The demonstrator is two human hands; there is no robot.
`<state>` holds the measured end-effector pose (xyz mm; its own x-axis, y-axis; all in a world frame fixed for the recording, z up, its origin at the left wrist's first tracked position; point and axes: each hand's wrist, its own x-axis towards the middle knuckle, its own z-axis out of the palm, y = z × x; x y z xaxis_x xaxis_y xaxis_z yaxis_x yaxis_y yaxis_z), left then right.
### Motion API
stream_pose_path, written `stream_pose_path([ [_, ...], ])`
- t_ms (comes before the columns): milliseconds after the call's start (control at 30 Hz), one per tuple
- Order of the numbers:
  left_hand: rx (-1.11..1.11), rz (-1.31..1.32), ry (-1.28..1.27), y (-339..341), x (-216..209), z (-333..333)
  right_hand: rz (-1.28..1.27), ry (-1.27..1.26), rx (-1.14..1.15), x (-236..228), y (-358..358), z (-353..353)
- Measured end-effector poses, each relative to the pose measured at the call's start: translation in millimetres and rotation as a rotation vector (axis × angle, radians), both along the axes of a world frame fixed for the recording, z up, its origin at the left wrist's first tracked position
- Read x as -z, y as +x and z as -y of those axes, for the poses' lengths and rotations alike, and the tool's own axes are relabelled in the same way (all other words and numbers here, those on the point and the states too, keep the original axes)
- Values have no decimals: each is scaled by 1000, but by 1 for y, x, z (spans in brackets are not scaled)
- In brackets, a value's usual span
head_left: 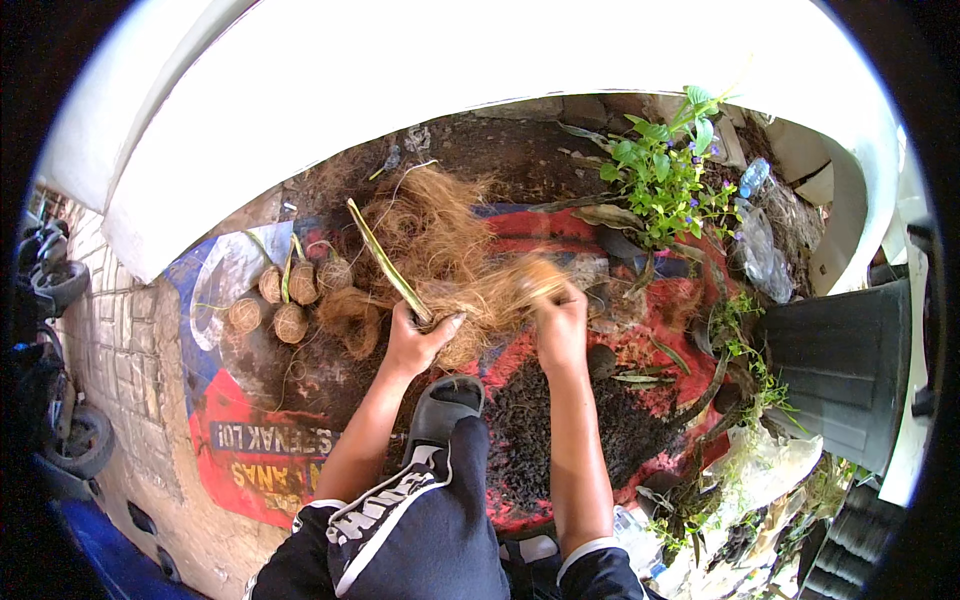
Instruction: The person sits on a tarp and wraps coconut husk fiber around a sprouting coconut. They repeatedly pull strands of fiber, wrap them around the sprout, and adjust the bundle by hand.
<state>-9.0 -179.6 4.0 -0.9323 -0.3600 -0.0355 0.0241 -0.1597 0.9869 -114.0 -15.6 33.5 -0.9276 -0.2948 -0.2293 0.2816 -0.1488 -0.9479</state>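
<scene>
My left hand is closed around the base of an upright, yellow-edged green leaf, like a snake plant cutting. A bundle of brown coconut fibre hangs at its base beside my fingers. My right hand grips a blurred strand of the same fibre, stretched across from the left hand. Beyond both hands lies a large loose heap of coconut fibre. Several fibre-wrapped balls, some with leaves sticking out, sit to the left. Dark soil is spread below my right hand.
A red and blue printed sheet covers the ground. Leafy plants with purple flowers grow at the far right, near a clear plastic bag. A dark grey bin stands right. A white curved surface spans the far side.
</scene>
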Motion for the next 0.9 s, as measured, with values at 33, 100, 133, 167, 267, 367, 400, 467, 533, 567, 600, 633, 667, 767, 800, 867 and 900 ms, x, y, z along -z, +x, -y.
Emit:
stream_pose_path([
  [33,-14,-51,19,1,-1,2,18,-155,100,-1,-2,-1],
  [100,-7,-151,56,2,-5,5,-39,-116,207,-4,-7,-3],
  [133,9,-182,23,1,-8,6,-108,-94,236,-4,-8,-3],
  [167,24,-213,-9,0,-12,7,-139,63,233,-5,-9,-4],
  [267,70,-265,-53,-4,-21,6,-403,244,-22,-8,-5,-3],
  [367,139,-283,-45,-7,-23,2,-248,104,-194,-12,8,4],
  [400,153,-245,-22,-7,-22,1,-189,57,-270,-13,12,6],
  [467,168,-142,50,-4,-15,0,-138,-94,-272,-12,17,11],
  [533,86,-167,31,0,-7,2,-44,-165,-120,-5,14,13],
  [567,83,-152,50,4,-3,5,59,-207,52,1,9,11],
  [600,86,-160,79,7,-1,7,178,-259,164,8,2,7],
  [633,11,-173,135,11,1,5,81,-165,224,18,-7,2],
  [667,50,-220,173,11,2,9,78,23,259,28,-15,-3],
  [767,59,-233,329,12,-4,9,-283,733,155,52,-28,-12],
  [800,100,-294,467,10,-8,8,-352,900,180,55,-28,-12],
  [867,157,-433,745,7,-18,7,-455,944,184,50,-21,-9],
  [900,198,-394,722,6,-24,8,-485,821,166,42,-17,-7],
])
